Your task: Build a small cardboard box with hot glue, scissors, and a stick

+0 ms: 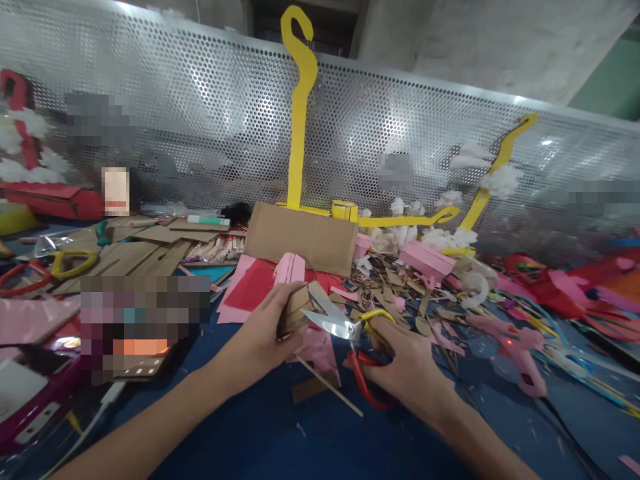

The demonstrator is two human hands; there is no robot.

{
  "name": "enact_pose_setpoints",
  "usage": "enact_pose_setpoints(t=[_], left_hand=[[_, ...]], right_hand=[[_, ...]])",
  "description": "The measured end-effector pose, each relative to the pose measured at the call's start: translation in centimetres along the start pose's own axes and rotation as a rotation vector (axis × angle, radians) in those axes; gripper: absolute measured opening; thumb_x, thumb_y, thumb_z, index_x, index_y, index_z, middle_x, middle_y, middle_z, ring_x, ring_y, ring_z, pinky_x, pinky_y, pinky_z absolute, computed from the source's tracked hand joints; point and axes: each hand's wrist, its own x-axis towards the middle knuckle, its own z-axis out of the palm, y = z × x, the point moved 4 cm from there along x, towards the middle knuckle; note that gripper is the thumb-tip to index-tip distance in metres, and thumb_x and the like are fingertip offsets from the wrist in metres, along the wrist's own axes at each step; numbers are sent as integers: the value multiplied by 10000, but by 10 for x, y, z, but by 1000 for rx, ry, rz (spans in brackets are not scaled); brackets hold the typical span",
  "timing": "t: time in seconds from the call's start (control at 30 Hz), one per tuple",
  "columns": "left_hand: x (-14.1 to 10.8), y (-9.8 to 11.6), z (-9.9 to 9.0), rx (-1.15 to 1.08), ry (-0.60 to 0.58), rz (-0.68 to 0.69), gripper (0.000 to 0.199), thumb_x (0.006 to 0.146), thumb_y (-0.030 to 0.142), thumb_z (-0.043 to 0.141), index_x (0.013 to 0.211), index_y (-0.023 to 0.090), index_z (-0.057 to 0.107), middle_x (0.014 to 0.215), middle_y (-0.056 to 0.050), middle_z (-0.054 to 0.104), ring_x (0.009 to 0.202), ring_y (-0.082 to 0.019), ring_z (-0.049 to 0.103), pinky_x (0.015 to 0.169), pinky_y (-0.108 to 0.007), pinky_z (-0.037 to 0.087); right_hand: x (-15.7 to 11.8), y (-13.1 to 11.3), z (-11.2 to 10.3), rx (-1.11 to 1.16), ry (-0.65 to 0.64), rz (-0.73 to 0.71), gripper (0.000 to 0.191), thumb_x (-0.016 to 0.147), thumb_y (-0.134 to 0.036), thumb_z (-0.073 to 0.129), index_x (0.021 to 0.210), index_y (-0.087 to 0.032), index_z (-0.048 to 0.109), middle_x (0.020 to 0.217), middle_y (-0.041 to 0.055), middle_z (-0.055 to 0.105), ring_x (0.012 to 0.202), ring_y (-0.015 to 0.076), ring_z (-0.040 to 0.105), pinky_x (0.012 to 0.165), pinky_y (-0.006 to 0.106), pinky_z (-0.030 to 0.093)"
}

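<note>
My left hand [273, 327] grips a small folded piece of brown cardboard [296, 308], its fingers curled round the side. In my right hand [405, 363] is a pair of scissors [345, 329] with one yellow and one red handle loop. The blades are spread apart and their tips reach the cardboard's right side. Beneath both hands lie pink paper scraps [320, 350], a thin wooden stick [333, 387] and a dark brown cardboard strip [313, 389]. Just beyond, a pink folded piece [290, 268] rests on red paper [253, 285].
A cardboard box [300, 240] with a tall yellow hook shape [299, 120] stands behind. A pink glue gun [515, 343] with a cord lies at right, near a heap of offcuts [400, 287]. More scissors [75, 262] lie at left. A perforated metal panel [225, 120] closes off the back.
</note>
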Motion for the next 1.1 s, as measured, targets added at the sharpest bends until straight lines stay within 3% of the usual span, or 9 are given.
enact_pose_setpoints(t=[0.43,0.77,0.9,1.1], left_hand=[[1,0,0,0,-26,-8,688,820,94,603,1451,249,376,1299,-83,606,1171,-257,613,1005,-454,500],[1,4,-1,-51,-22,-31,658,813,82,589,1420,254,403,1252,-66,623,1115,-237,640,939,-407,542],[0,9,-2,-41,-23,1,597,857,152,617,1412,241,418,1285,-93,617,1147,-261,625,972,-441,526],[-2,12,-2,-80,-64,-43,527,997,381,549,1481,272,371,1416,-110,562,1289,-293,547,1099,-493,444]], right_hand=[[2,-2,-7,-2,40,-43,327,778,-207,718,673,-244,410,616,-72,462,560,119,387,534,259,276],[1,-4,-10,16,67,-34,291,776,-233,737,648,-232,476,581,-73,451,538,116,388,522,261,267],[2,0,-8,18,97,-11,251,777,-191,691,643,-232,483,564,-66,472,521,119,408,512,253,274],[6,2,-9,-17,140,43,218,837,-357,731,815,-241,548,752,10,632,667,196,560,597,277,400]])
